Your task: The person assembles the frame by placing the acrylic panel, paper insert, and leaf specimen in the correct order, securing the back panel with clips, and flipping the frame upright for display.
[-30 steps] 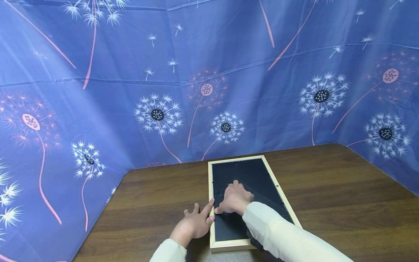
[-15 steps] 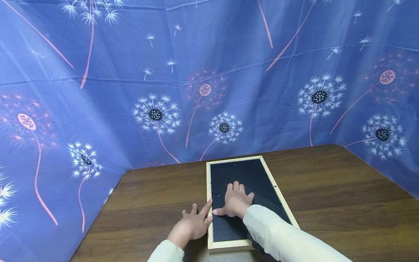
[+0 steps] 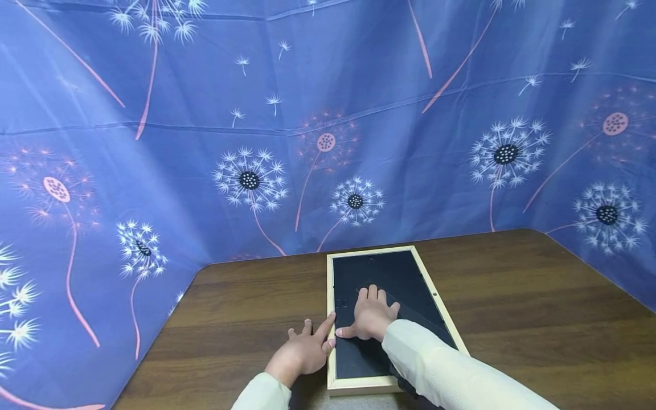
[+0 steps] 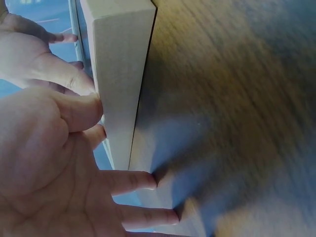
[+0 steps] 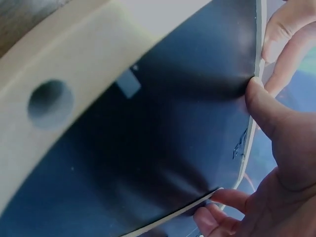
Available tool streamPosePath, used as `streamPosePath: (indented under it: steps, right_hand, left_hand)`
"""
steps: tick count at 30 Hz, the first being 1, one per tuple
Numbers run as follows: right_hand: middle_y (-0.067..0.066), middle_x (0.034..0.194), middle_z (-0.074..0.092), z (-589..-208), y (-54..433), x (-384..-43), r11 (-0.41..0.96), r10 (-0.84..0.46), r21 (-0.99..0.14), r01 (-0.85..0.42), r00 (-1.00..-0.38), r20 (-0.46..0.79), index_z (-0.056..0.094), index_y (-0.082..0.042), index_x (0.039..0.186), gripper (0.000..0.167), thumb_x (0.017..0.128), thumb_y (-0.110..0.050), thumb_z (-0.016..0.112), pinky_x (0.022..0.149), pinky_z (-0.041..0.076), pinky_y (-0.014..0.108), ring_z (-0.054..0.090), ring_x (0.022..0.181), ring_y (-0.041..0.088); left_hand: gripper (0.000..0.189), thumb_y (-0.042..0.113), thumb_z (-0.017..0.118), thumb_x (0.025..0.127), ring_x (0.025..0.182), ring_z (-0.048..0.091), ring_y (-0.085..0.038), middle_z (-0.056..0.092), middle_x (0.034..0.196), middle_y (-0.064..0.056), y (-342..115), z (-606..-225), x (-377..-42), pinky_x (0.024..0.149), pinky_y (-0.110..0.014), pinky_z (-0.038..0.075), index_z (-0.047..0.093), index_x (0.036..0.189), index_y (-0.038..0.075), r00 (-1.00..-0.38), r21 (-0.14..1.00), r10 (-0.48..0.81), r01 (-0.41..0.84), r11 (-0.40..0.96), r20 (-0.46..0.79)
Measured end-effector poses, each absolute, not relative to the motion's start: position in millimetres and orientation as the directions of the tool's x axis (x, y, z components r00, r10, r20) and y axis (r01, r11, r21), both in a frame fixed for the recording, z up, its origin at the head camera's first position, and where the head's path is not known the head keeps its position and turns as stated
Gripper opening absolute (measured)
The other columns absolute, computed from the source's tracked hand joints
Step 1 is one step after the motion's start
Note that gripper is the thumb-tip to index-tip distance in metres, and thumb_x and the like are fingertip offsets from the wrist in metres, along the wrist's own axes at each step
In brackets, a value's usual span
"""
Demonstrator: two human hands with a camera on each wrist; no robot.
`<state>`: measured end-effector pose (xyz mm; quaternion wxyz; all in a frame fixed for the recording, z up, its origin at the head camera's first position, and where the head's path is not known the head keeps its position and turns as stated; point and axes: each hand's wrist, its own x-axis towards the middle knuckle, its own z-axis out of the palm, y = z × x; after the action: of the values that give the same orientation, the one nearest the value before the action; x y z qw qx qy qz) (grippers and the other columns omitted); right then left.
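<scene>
A picture frame with a pale wooden rim (image 3: 366, 382) lies on the table with its black backing board (image 3: 376, 267) upward. My left hand (image 3: 301, 353) has its thumb and index finger against the frame's left side, the other fingers spread toward the tabletop. My right hand (image 3: 369, 316) rests over the backing, thumb stretched to the left inner edge. In the right wrist view, the right thumb (image 5: 266, 106) presses where backing meets rim, and the other fingers (image 5: 217, 217) touch a thin raised edge on the back. A small metal tab (image 5: 129, 83) sits along the opposite inner edge.
The brown wooden table (image 3: 533, 302) extends on both sides of the frame. A blue dandelion-print cloth (image 3: 287, 188) hangs behind and around it. In the right wrist view, a round hole (image 5: 51, 103) shows in the rim. Something grey (image 3: 366, 402) shows below the frame's near edge.
My right hand's fingers have straightened and lie flatter over the backing. The left hand and frame stay in place; the head view shifts slightly.
</scene>
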<state>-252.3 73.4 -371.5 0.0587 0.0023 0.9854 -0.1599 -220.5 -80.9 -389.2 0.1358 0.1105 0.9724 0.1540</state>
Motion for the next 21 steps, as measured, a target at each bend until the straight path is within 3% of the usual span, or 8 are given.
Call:
streamPosePath:
  steps: [9,17,21]
  right_hand:
    - [0.03,0.143,0.042,-363,86,-259,0.925,-0.092,-0.378,-0.035,-0.987,-0.134,0.045,0.01,0.141,0.1,0.073,-0.047,0.091,0.104,0.033,0.074,0.041,0.131,0.047]
    - [0.026,0.127,0.062,-339,129,-278,0.829,-0.287,-0.55,-0.1,-0.921,-0.265,0.063,0.011,0.123,0.054,0.09,-0.03,0.078,0.099,0.05,0.056,0.059,0.119,0.043]
    - [0.02,0.12,0.066,-330,155,-285,0.775,-0.341,-0.619,-0.131,-0.911,-0.233,0.065,0.008,0.122,0.045,0.094,-0.026,0.073,0.095,0.052,0.053,0.064,0.112,0.038]
  left_hand:
    - [0.053,0.038,0.048,0.107,0.131,0.036,-0.068,0.04,0.151,-0.035,-81,-386,-225,0.101,-0.075,0.037,0.035,0.158,0.027,-0.942,0.285,0.224,0.149,0.947,-0.251]
    - [0.054,0.034,0.062,0.101,0.124,0.051,-0.06,0.054,0.14,-0.031,-86,-381,-230,0.098,-0.071,0.043,0.047,0.151,0.02,-0.932,0.34,0.314,0.241,0.909,-0.18]
    - [0.052,0.027,0.07,0.097,0.119,0.059,-0.052,0.064,0.13,-0.026,-89,-378,-234,0.094,-0.067,0.048,0.055,0.143,0.008,-0.943,0.423,0.324,0.265,0.866,-0.073]
